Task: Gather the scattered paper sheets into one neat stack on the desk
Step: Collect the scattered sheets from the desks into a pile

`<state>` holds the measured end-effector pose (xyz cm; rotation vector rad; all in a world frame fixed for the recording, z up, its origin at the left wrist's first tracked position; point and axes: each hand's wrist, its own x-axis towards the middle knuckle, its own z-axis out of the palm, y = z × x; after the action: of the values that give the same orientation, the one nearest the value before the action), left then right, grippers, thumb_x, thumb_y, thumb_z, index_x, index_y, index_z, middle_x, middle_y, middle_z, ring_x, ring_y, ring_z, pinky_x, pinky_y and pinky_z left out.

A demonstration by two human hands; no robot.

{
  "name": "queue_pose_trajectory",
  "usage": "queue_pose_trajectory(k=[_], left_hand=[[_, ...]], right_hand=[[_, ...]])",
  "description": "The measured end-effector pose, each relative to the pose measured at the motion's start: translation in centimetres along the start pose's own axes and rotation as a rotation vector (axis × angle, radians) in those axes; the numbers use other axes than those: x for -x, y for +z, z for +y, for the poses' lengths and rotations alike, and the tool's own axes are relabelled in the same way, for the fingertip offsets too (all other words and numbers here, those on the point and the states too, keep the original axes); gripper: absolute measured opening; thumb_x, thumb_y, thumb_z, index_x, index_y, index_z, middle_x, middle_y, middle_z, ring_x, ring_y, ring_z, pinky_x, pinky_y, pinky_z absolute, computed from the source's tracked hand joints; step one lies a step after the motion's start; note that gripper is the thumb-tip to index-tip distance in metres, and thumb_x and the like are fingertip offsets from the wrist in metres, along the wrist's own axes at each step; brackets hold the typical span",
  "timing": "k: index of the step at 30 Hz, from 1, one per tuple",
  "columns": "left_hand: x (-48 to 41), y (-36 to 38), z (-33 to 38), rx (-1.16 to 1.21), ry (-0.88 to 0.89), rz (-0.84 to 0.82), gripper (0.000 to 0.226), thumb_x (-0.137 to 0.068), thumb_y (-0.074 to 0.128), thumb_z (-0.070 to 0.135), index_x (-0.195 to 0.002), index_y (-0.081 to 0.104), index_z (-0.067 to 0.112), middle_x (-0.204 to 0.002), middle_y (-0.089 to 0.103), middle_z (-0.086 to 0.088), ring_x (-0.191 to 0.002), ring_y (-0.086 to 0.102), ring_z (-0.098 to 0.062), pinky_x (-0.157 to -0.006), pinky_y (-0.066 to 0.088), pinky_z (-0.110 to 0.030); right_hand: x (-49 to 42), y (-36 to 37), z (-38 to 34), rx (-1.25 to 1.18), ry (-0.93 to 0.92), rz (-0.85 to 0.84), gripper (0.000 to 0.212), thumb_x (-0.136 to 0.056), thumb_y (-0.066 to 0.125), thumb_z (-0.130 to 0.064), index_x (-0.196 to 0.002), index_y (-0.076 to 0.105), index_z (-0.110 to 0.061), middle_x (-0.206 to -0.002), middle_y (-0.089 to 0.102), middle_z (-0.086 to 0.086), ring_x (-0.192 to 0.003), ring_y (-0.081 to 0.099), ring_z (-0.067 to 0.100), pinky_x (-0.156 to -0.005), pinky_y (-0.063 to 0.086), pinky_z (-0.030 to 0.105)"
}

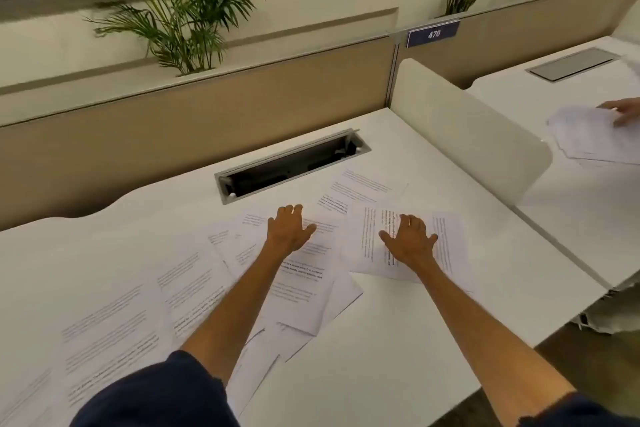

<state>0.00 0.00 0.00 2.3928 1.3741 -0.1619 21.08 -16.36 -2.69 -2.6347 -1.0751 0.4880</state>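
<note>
Several printed paper sheets (194,281) lie scattered and overlapping across the white desk (398,340), from the near left to the middle right. My left hand (289,230) rests flat, fingers spread, on a sheet near the desk's middle. My right hand (410,241) lies flat with fingers apart on a separate sheet (446,250) to the right. One more sheet (367,187) lies farther back, beyond both hands. Neither hand grips anything.
An open cable tray (291,166) is set into the desk behind the sheets. A cream divider panel (467,135) stands at the right. Beyond it, another person's hand (623,111) touches papers (588,139) on the neighbouring desk. Plants (180,10) rise behind the partition.
</note>
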Motion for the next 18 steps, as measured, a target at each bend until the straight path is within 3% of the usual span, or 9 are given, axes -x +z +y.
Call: queue_pose_trajectory(k=[9,13,18], left_hand=[[-5.0,0.9,1.7,0.005,-0.094,-0.079,0.081,-0.098,0.039,0.062,-0.158,0.019,0.011,-0.167,0.014,-0.012,-0.154,0.014,-0.034,-0.122,0.014,-0.055],[-6.8,2.0,2.6,0.11,-0.159,-0.121,0.089,-0.096,0.041,0.065,-0.159,0.014,0.008,-0.168,0.009,-0.015,-0.154,0.011,-0.037,-0.123,0.015,-0.056],[-7.9,3.1,3.7,0.121,-0.133,-0.062,0.081,-0.098,0.042,0.059,-0.157,0.02,0.008,-0.165,0.019,-0.014,-0.152,0.02,-0.034,-0.121,0.019,-0.057]], right_hand=[[-2.0,2.4,3.7,0.059,-0.024,-0.128,0.09,-0.088,0.049,-0.067,-0.155,0.018,-0.016,-0.166,0.007,0.006,-0.153,0.005,0.022,-0.116,0.006,0.066],[-3.3,3.0,5.0,0.073,-0.116,-0.129,0.092,-0.087,0.049,-0.069,-0.156,0.014,-0.018,-0.167,0.004,0.003,-0.153,0.003,0.019,-0.117,0.003,0.064],[-5.2,2.5,5.5,0.138,-0.293,-0.245,0.096,-0.085,0.055,-0.066,-0.158,0.01,-0.022,-0.167,-0.001,-0.002,-0.153,-0.001,0.014,-0.119,0.0,0.058]])
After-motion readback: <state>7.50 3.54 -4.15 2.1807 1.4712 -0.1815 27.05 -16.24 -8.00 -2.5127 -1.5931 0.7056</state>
